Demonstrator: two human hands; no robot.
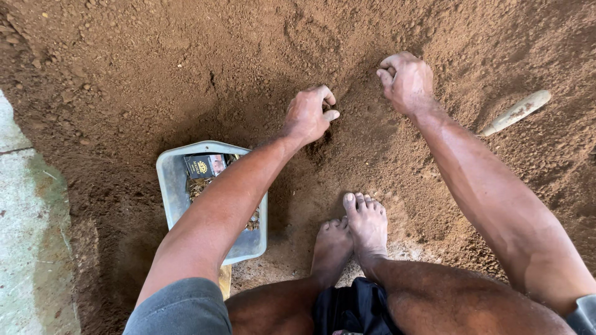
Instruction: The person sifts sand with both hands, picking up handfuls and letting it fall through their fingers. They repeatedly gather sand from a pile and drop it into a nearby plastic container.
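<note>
Knees and feet: bare legs fill the bottom edge; two bare feet (352, 232) stand close together on the soil, toes pointing up the picture.
Left hand: left hand (308, 115) rests on the loose brown soil (205, 68), fingers curled inward into a loose fist with the thumb against them; whether soil is held inside I cannot tell.
Right hand: right hand (406, 79) is pressed on the same soil a little farther from the body, fingers bent under and closed together; what is inside I cannot tell.
Soil between hands: a small dark hollow lies just under the left hand, between the two hands and the feet.
Tray: grey rectangular plastic tray (171, 186) lies on the soil left of the feet, partly under the left forearm, with crumbs of dry matter inside.
Package: small dark flat box with a gold round emblem (205, 165) lies in the far end of the tray, touching its rim.
Handle: pale long wooden handle (516, 112) lies half buried in soil, right of the right forearm.
Edge: pale concrete slab (25, 236) borders the soil on the left.
</note>
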